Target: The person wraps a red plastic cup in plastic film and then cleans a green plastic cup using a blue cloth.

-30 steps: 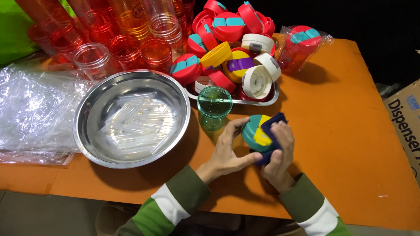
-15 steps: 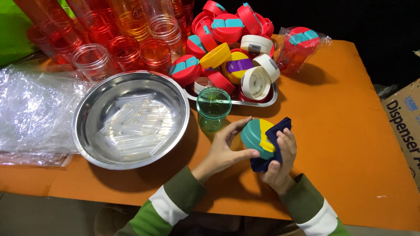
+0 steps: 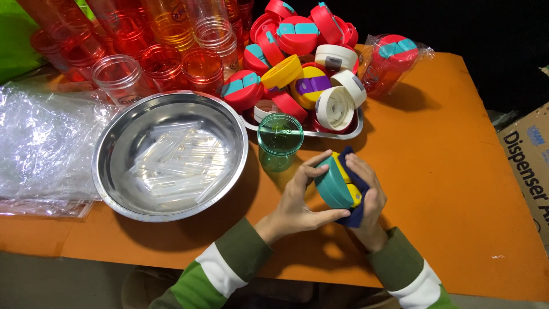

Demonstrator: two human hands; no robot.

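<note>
Fingers of your left hand (image 3: 295, 197) and right hand (image 3: 366, 194) curl around the round teal-and-yellow plastic lid (image 3: 336, 183), dark blue cloth (image 3: 359, 213) behind; it stands on edge above the orange table (image 3: 457, 171), top facing left.

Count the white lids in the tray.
3 white lids show: one tipped on edge at the tray's front, one leaning just behind it, one flat further back. Others may be buried under the red lids.
</note>
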